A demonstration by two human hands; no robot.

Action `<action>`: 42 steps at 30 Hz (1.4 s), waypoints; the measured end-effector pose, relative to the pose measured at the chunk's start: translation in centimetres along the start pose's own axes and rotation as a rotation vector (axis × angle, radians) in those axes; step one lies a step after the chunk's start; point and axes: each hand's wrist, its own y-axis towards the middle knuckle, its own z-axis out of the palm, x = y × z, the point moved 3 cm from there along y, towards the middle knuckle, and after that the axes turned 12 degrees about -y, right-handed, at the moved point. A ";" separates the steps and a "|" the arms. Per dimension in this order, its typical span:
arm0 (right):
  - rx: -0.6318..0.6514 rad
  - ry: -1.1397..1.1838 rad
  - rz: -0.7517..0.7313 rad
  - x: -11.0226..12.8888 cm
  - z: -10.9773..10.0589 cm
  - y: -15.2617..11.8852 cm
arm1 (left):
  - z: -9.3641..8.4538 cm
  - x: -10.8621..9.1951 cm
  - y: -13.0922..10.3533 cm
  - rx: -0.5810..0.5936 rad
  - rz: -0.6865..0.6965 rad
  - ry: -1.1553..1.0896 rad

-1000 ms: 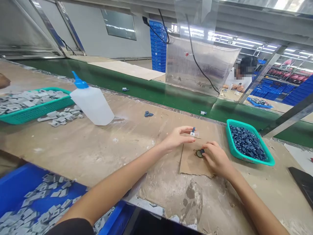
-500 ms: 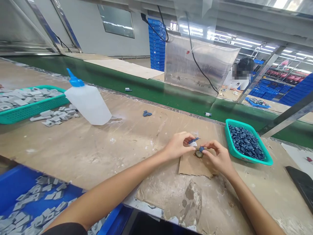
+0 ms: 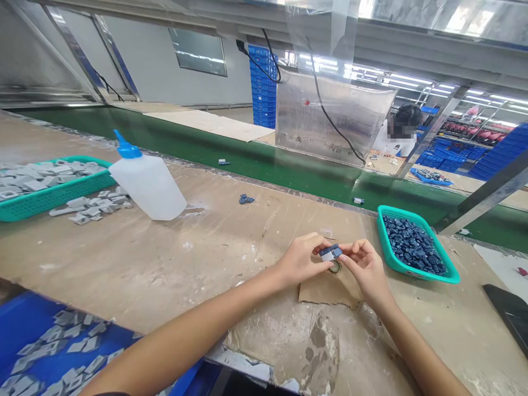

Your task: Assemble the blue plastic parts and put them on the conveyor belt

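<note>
Between the fingers of my left hand (image 3: pixel 303 258) is a small plastic part (image 3: pixel 329 255), pale grey-white with a dark blue upper piece. My right hand (image 3: pixel 367 269) pinches a small dark blue piece (image 3: pixel 337 251) against the right end of that part. Fingertips partly hide where the two meet. Just below them a small round dish with a crimped rim, like a bottle cap (image 3: pixel 336 268), rests on a torn piece of cardboard (image 3: pixel 325 292). To the right stands a green basket (image 3: pixel 388 254) full of dark blue pieces.
A white squeeze bottle (image 3: pixel 150 187) with a blue nozzle stands at left, beside loose grey parts (image 3: pixel 97 206) and a green basket (image 3: pixel 53 201) of them. A blue bin (image 3: pixel 25 313) sits below the bench. Behind runs a green belt (image 3: pixel 289 170); a person (image 3: pixel 402 140) sits beyond.
My right hand has lifted the small blue piece from over the round cap and brought it against the part in my left hand. The view has shifted slightly.
</note>
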 end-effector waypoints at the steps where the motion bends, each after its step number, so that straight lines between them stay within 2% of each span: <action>1: -0.007 -0.008 -0.009 0.0 0.1 -0.1 | 0.0 -0.1 -0.1 -0.003 0.012 0.005; 6: -0.048 -0.031 -0.049 0.6 0.1 -0.9 | 0.1 -0.7 -0.4 -0.029 0.109 0.015; 9: -0.019 0.049 -0.016 1.0 -0.4 -1.0 | 0.0 -1.6 -0.5 -0.065 0.210 0.032; 15: 0.354 0.251 0.198 2.2 -0.1 -1.6 | 0.0 -3.9 -0.9 -0.055 0.423 0.095; 18: 0.438 0.364 0.243 2.6 0.4 -2.2 | -0.1 -4.6 -0.9 -0.063 0.496 0.108; 23: 0.378 0.373 0.163 3.3 0.9 -3.0 | 0.0 -6.0 -0.8 -0.076 0.619 0.160; 25: 0.355 0.248 0.092 3.7 0.5 -2.7 | -0.1 -6.3 -0.3 -0.054 0.646 0.175; 26: 0.322 0.113 0.034 3.8 -0.2 -2.2 | -0.2 -6.2 0.3 -0.024 0.640 0.182; 28: 0.157 -0.305 -0.145 4.1 -2.9 -0.9 | -0.6 -5.1 2.3 0.062 0.559 0.229; 30: -0.125 -0.804 -0.320 4.2 -7.0 0.6 | -1.4 -2.8 5.3 0.158 0.370 0.343; 31: -0.232 -1.013 -0.316 3.7 -9.2 1.4 | -2.0 -1.2 7.1 0.195 0.246 0.421; 32: -0.324 -1.163 -0.227 3.0 -11.5 2.2 | -2.8 0.7 8.9 0.227 0.109 0.506; 33: -0.339 -1.263 -0.069 1.9 -13.6 2.9 | -3.7 2.7 10.6 0.229 -0.030 0.598; 34: -0.318 -1.309 0.107 0.7 -15.4 3.5 | -4.7 4.4 12.2 0.203 -0.095 0.640; 35: -0.329 -1.298 0.220 -0.4 -16.9 3.9 | -5.6 6.1 13.5 0.167 -0.148 0.674; 36: -0.333 -1.297 0.264 -1.3 -18.0 4.2 | -6.4 7.6 14.6 0.126 -0.195 0.700; 39: -0.323 -1.293 0.243 -3.4 -19.6 4.6 | -7.7 11.1 16.7 0.012 -0.293 0.730; 42: -0.340 -1.275 0.147 -5.7 -21.0 4.5 | -8.0 13.3 17.4 -0.041 -0.351 0.717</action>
